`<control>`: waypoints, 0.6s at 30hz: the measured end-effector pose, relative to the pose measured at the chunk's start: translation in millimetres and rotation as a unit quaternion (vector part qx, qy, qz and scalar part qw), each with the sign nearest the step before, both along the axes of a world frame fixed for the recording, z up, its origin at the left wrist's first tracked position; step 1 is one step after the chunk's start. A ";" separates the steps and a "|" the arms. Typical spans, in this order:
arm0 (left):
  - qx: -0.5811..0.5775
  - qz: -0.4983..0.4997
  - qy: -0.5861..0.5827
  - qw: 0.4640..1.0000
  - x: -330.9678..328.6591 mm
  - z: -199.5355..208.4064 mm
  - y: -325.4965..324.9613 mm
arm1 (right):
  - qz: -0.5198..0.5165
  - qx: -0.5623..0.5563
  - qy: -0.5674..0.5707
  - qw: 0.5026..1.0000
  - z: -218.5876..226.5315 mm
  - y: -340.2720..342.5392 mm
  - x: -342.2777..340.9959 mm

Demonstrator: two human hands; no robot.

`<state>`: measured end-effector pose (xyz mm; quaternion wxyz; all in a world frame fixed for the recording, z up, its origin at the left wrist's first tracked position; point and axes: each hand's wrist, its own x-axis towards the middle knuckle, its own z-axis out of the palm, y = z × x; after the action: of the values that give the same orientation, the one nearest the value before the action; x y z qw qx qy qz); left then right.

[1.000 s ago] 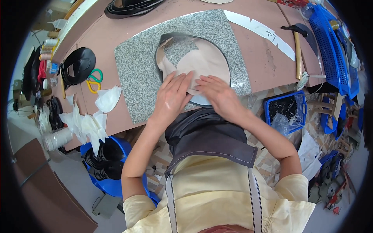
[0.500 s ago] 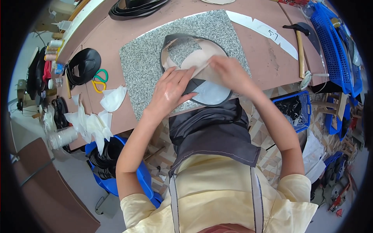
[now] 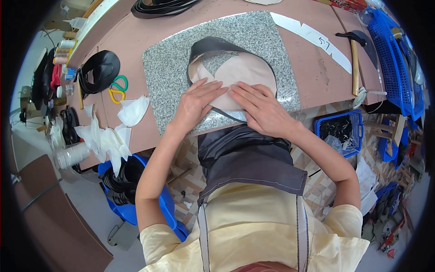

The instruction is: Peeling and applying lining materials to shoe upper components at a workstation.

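A black leather piece with a beige lining, which looks like a shoe upper (image 3: 245, 72), lies curved into a ring on a speckled grey stone slab (image 3: 165, 59). Its lining faces up, and the slab shows through the gap in the middle. My left hand (image 3: 195, 102) rests on the lining's left near part, fingers stretched out. Flat across the right near part lies my right hand (image 3: 263, 108), its fingertips close to those of the left. Both palms face down, and part of the near black edge is hidden under the right hand.
Left on the table are black leather pieces (image 3: 100, 72), green-and-yellow-handled scissors (image 3: 118, 89) and white scraps (image 3: 134, 111). A white pattern strip (image 3: 312, 38) and a wooden-handled hammer (image 3: 355, 68) lie right. Blue baskets (image 3: 389, 63) stand at the right edge; a blue tub (image 3: 156, 199) sits below left.
My right hand, blurred at the raised lining before, has come down flat on it. The lining now lies spread over the near part, covering the dark and pale grey areas seen there earlier.
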<state>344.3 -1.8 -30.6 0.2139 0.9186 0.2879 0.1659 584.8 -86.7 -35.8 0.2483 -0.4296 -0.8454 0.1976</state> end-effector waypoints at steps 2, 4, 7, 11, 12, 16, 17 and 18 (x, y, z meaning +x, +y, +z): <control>0.011 -0.009 0.004 1.000 -3.0 -1.7 -0.9 | 0.023 -0.013 -0.015 1.000 -2.2 1.1 1.9; 0.019 -0.015 0.005 1.000 -6.7 -4.5 -0.4 | 0.036 -0.020 -0.023 0.999 -3.3 1.8 3.0; 0.034 -0.030 0.006 0.999 -11.5 -7.1 0.7 | 0.061 -0.059 -0.002 0.996 -3.0 2.3 3.4; 0.066 -0.058 0.030 0.996 -15.5 -5.7 2.5 | 0.053 -0.014 -0.029 0.998 -4.4 -5.4 -1.6; 0.066 -0.070 0.038 0.995 -16.7 -4.7 3.9 | 0.055 -0.014 -0.029 0.998 -5.3 -5.7 -1.8; 0.062 -0.101 0.053 0.992 -22.6 -3.4 9.0 | 0.075 0.001 -0.031 0.997 -7.1 -6.6 -0.1; 0.057 -0.107 0.052 0.991 -24.2 -4.1 9.9 | 0.082 0.011 -0.035 0.996 -7.0 -6.3 0.6; 0.052 -0.114 0.051 0.991 -25.2 -4.6 10.0 | 0.089 0.020 -0.039 0.995 -7.0 -6.1 1.1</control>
<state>319.1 8.2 -35.2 0.1687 0.9625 0.1828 0.1084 585.9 -92.8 -42.8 0.2054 -0.3546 -0.8932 0.1848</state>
